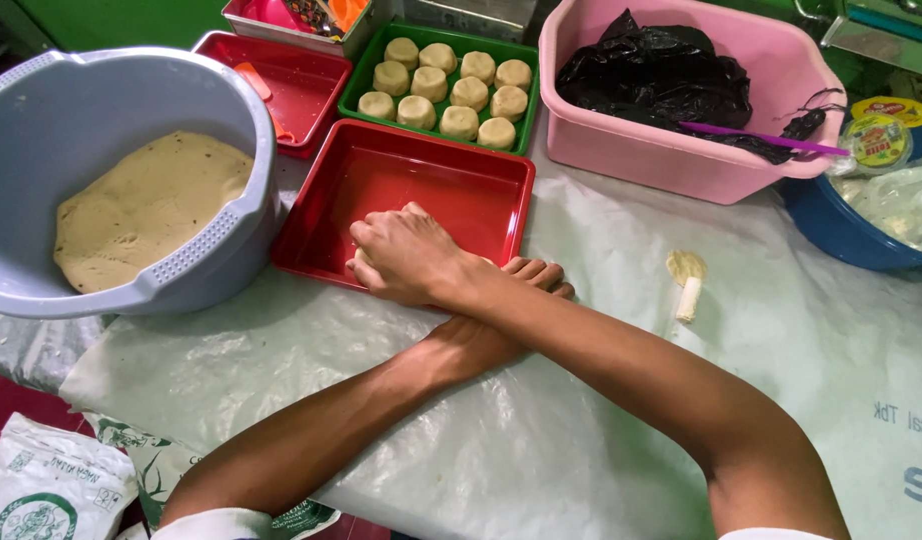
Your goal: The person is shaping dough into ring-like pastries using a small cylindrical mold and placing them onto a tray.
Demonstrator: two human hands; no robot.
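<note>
**Dough piece: position and hand state**

Head view. The dough piece [359, 262] lies at the near rim of the empty red tray [311, 225], almost wholly covered by your right hand [411, 255]; only a pale edge shows by the fingertips. Your right hand is palm down, fingers curled loosely over the piece and bearing on it. Your arms are crossed: the right forearm passes over the left wrist. Your left hand [534, 276] lies flat on the bench [601, 340], fingers straight and together, holding nothing that shows.

Judged step: seating a shaped piece in the red tray. The next move calls for lifting the right hand straight off so that the piece keeps its form, and for uncrossing the arms.

Around it: a green tray [356, 88] of shaped pieces [459, 122] behind the red tray, a grey basin [41, 100] with the dough mass [146, 205] to your left, and a dough scrap [687, 282] to your right.
</note>
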